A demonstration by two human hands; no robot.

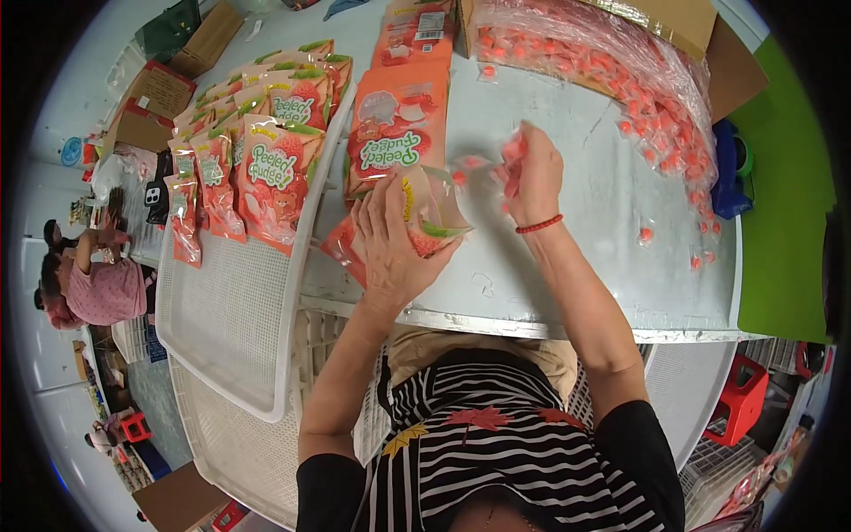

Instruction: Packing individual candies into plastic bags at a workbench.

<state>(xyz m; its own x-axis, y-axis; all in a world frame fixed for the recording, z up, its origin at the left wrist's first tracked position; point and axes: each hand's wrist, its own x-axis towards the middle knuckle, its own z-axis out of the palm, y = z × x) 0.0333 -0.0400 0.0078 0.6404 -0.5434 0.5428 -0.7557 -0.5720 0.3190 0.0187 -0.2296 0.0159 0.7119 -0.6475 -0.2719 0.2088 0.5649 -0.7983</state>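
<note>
My left hand (387, 241) is closed around a pink candy pouch (436, 206), which lies tilted near the table's front edge with its clear end toward the right. Several small red candies in clear wrappers (511, 161) are gripped in my right hand (539, 177), a short way right of the pouch. One wrapped candy (460, 177) shows between the pouch and that hand; whether it rests on anything is unclear. Beyond my left hand, a stack of flat pink pouches (401, 97) lies on the table.
Filled pouches (279, 173) stand in rows on a white mesh tray (230, 288) at left. A carton lined with clear plastic (612, 44) spills wrapped candies (665, 146) over the right of the table (541, 275). Other people (102, 284) are far left; a red stool (737, 403) is lower right.
</note>
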